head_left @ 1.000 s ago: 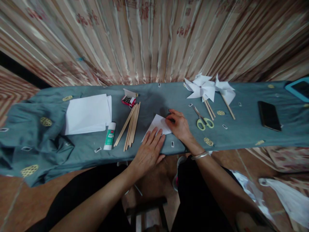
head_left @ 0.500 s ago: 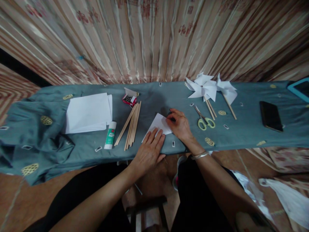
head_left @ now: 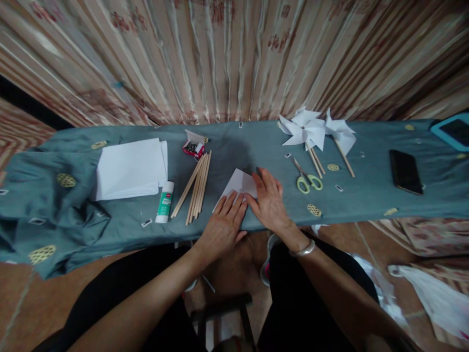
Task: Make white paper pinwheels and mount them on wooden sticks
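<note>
We press a folded paper (head_left: 240, 183) flat on the counter (head_left: 256, 146) near its front edge: our left hand (head_left: 223, 226) pins the corner at 7 o'clock while our right hand (head_left: 269, 200) lies over the edge at 4 o'clock, fingers spread and flat in both grips, closed on nothing, likely to hold the fold down. Supplies sit within reach: sticks (head_left: 196, 188) and a glue stick (head_left: 164, 201) at 9 o'clock, a paper stack (head_left: 128, 168) beyond them, scissors (head_left: 306, 177) at 3 o'clock, finished pinwheels (head_left: 315, 129) at 1 o'clock. Our hands cover much of the paper, so its crease is hidden; the small box (head_left: 193, 145) holds contents too small to identify.
</note>
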Demonstrator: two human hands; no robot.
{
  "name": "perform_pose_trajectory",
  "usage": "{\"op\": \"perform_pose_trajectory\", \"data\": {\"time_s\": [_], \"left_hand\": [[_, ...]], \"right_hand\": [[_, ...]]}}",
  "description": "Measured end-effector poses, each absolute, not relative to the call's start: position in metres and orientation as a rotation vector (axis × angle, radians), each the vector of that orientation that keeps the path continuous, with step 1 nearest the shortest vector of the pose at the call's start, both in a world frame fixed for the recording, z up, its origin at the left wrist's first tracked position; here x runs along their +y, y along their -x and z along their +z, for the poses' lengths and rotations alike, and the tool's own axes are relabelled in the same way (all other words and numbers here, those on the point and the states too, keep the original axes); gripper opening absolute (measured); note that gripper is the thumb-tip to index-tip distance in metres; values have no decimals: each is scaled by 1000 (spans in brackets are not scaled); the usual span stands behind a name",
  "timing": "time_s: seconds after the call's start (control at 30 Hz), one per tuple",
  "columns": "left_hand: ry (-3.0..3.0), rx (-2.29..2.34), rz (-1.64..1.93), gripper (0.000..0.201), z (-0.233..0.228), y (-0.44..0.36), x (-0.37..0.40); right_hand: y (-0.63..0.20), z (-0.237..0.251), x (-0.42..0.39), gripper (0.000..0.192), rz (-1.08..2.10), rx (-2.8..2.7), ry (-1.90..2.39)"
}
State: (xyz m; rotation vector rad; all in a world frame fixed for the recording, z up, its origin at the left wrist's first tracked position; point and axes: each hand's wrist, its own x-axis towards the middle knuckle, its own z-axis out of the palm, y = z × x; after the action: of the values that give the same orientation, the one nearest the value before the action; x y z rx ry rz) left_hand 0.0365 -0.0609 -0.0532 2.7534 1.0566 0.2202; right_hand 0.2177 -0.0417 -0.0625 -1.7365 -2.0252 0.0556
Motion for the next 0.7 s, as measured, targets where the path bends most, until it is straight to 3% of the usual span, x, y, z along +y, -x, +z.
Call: {"op": "perform_pose_trajectory", "data": {"time_s": [0.43, 0.7], "left_hand": [[-2818, 1041, 303, 73, -54, -24, -66], [-2909, 1126, 184, 59, -55, 7, -87]], "right_hand": [[-259, -70, -47, 59, -23, -1887, 1999], [-279, -75, -46, 55, -86, -1810, 1965]]}}
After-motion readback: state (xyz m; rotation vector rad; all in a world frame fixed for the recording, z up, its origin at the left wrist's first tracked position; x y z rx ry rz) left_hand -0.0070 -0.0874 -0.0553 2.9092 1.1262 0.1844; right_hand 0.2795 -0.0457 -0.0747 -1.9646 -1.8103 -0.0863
